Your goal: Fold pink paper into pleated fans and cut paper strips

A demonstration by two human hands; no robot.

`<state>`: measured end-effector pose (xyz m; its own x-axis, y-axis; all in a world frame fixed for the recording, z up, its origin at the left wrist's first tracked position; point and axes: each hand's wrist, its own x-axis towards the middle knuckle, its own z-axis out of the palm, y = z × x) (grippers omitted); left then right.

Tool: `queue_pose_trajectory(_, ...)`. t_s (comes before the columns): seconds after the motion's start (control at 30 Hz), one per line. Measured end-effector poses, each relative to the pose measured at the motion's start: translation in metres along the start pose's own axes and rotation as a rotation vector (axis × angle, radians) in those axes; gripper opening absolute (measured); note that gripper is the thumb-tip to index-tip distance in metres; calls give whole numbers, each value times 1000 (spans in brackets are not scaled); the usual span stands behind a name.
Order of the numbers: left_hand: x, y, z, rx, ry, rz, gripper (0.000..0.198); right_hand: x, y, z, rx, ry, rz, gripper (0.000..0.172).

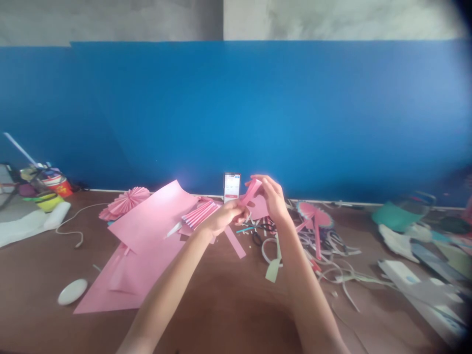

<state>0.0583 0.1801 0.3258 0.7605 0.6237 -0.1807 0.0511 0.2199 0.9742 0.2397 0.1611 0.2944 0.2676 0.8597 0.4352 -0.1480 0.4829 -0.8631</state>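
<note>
Above the table, a narrow folded piece of pink paper (250, 192) slants up to the right between my hands. My left hand (226, 216) pinches its lower end. At its upper end are the bent fingers of my right hand (272, 194), closed around the paper's edge. Left of my hands lies a pleated pink paper fan (199, 215), beside large pink sheets (155, 214). A flat pink strip (235, 242) rests on the table below my left hand, and scissors (257, 239) lie under my right wrist.
A phone (232, 187) stands against the blue wall. Pink rosettes (129, 199) lie at left and a pink paper bow (315, 219) at right, near tangled white cords (342, 270). A white oval object (73, 292) sits at front left, a power strip (413, 290) at right.
</note>
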Motion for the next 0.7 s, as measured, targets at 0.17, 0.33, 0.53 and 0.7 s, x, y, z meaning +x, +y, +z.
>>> queue_pose_trajectory(0.17, 1, -1, 0, 24, 5, 13, 22, -2, -7, -1, -122, -35, -84, 40)
queue_pose_trajectory(0.33, 1, -2, 0, 28, 9, 20, 20, -4, -12, -5, -174, -66, -116, 46)
queue_pose_trajectory(0.53, 1, -2, 0, 32, -3, 9, 21, -4, -13, -5, -179, -40, -143, 44)
queue_pose_trajectory(0.7, 2, -5, 0, 38, -14, 1, 22, -2, -13, -5, -183, 23, -112, 34)
